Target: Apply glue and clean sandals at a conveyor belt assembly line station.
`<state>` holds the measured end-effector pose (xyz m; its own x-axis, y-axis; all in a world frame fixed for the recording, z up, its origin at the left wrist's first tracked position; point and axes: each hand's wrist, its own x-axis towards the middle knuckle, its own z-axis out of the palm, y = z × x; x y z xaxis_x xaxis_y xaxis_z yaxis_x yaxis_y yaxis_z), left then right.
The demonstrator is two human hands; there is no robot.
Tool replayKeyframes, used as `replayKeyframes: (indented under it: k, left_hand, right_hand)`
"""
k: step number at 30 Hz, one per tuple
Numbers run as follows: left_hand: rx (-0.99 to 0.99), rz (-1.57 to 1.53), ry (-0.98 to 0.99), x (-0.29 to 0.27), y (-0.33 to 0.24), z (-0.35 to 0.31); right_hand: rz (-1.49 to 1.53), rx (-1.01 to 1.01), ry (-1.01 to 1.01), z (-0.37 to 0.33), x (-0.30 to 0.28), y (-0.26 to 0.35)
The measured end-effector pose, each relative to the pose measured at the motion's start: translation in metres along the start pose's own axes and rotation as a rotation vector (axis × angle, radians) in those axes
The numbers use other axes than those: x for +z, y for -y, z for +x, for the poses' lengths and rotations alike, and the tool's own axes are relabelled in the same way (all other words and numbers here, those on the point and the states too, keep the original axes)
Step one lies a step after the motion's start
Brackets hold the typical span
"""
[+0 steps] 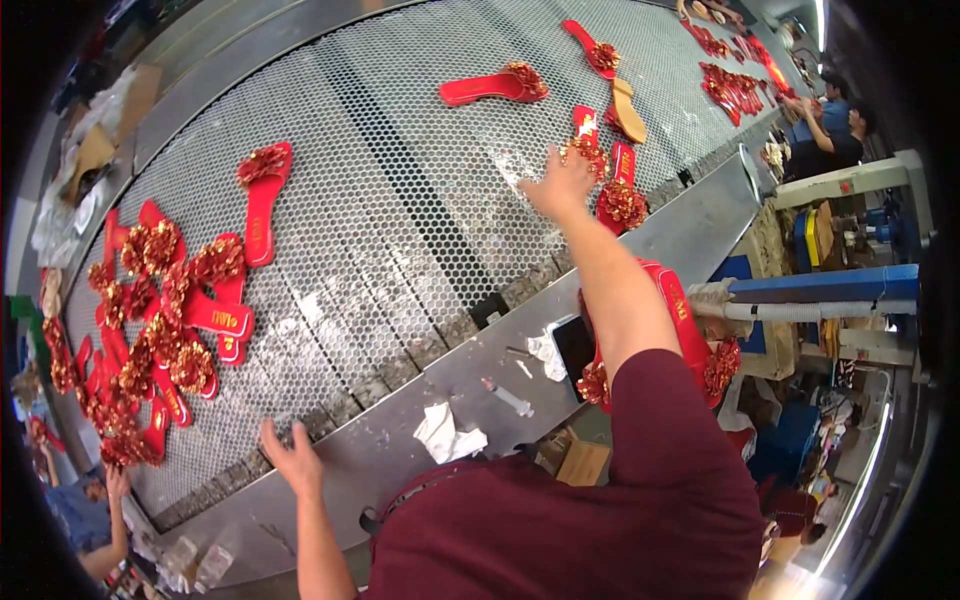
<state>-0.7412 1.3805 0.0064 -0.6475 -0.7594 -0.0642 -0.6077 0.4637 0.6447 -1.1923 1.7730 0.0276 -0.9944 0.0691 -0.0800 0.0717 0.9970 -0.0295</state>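
Observation:
My right hand reaches over the metal mesh belt, thumb and fingers apart. Right beside its fingers lies a red slide sandal with a gold-and-red ruffled flower; whether they touch it I cannot tell. Another red sandal is just right of that one, and a sandal with its tan sole upward lies beyond. At the belt's near edge my left hand is open and empty, fingers spread. A single red sandal rests farther up the belt from it.
A large heap of red flowered sandals covers the belt's left. More sandals sit by my right arm. The metal ledge holds a crumpled white cloth, a syringe and a phone. Co-workers stand at far right.

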Motion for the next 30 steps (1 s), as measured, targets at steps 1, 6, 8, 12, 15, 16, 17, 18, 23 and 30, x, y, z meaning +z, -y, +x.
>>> replayKeyframes:
  k: [1, 6, 8, 12, 15, 16, 17, 18, 23, 30]
  left_hand:
    - [0.007, -0.001, 0.014, 0.008, -0.009, -0.012]
    - [0.106, 0.448, 0.172, 0.030, -0.032, -0.057]
    - [0.099, 0.496, 0.168, 0.037, -0.032, -0.059]
    - [0.069, 0.598, 0.214, 0.047, -0.041, -0.058]
    - [0.088, 0.655, 0.202, 0.052, -0.038, -0.061]
    - [0.097, 0.649, 0.208, 0.055, -0.037, -0.063]
    - [0.094, 0.654, 0.204, 0.057, -0.037, -0.063]
    - [0.088, 0.660, 0.197, 0.060, -0.038, -0.063]
    - [0.110, 0.662, 0.179, 0.060, -0.048, -0.061]
    - [0.068, 0.595, 0.093, 0.050, -0.038, -0.069]
  right_hand:
    - [-0.095, 0.064, 0.017, 0.010, -0.005, -0.028]
    - [-0.151, 0.280, 0.292, 0.038, -0.011, -0.096]
    - [-0.150, 0.279, 0.377, 0.044, -0.013, -0.104]
    - [0.032, 0.142, 0.350, 0.059, -0.005, -0.115]
    - [0.191, 0.130, 0.309, 0.075, -0.003, -0.117]
    - [0.229, 0.041, 0.279, 0.088, 0.011, -0.124]
    - [0.265, -0.048, 0.248, 0.098, 0.026, -0.132]
    - [0.283, -0.035, 0.242, 0.097, 0.032, -0.124]
    - [0.491, -0.028, 0.338, 0.088, 0.039, -0.077]
    - [1.447, -0.122, 0.502, 0.001, -0.028, 0.033]
